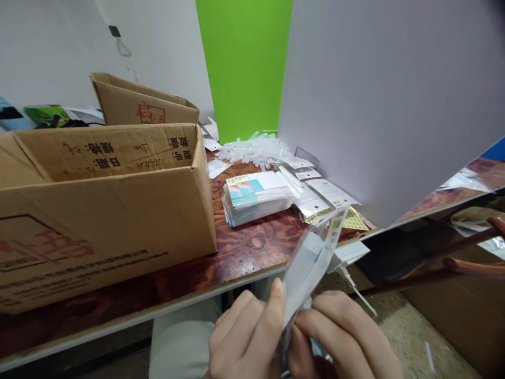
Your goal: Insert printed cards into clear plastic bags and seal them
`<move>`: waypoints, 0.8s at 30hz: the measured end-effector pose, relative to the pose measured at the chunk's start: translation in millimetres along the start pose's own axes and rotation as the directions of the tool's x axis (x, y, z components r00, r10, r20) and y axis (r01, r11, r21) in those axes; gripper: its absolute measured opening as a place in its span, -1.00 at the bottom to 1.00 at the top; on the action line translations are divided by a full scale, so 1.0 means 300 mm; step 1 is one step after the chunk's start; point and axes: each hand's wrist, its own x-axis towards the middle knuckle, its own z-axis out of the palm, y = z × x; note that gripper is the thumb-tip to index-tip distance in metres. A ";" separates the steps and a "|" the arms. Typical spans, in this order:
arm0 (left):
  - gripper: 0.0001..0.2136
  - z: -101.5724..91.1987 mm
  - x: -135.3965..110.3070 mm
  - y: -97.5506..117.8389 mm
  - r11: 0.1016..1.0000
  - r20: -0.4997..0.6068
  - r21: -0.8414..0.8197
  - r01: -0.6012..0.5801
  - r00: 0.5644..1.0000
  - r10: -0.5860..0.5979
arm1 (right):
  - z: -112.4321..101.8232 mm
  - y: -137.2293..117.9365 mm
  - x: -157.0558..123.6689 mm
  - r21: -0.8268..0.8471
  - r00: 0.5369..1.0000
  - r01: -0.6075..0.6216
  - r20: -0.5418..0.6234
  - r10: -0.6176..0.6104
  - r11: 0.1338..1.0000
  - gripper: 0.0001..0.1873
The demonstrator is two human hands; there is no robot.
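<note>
the left hand [244, 337] and the right hand [339, 337] are both gripping a clear plastic bag [331, 237] with a white card [302, 271] inside, just in front of the wooden table [252, 250].

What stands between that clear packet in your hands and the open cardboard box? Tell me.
Only the box's near wall, which rises above the wooden tabletop. The clear plastic packet, pinched by the left hand and right hand, would have to pass over it. Nothing else visible lies between them.

bag [305, 268]: clear glossy plastic | box [102, 226]: matt corrugated cardboard | tabletop [252, 252]: glossy wood-grain
</note>
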 end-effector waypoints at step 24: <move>-0.74 -0.046 0.026 -0.064 0.978 0.294 -0.210 0.015 0.954 0.048 | -0.014 0.054 -0.006 -0.026 0.982 0.033 0.189 -0.027 0.999 -0.85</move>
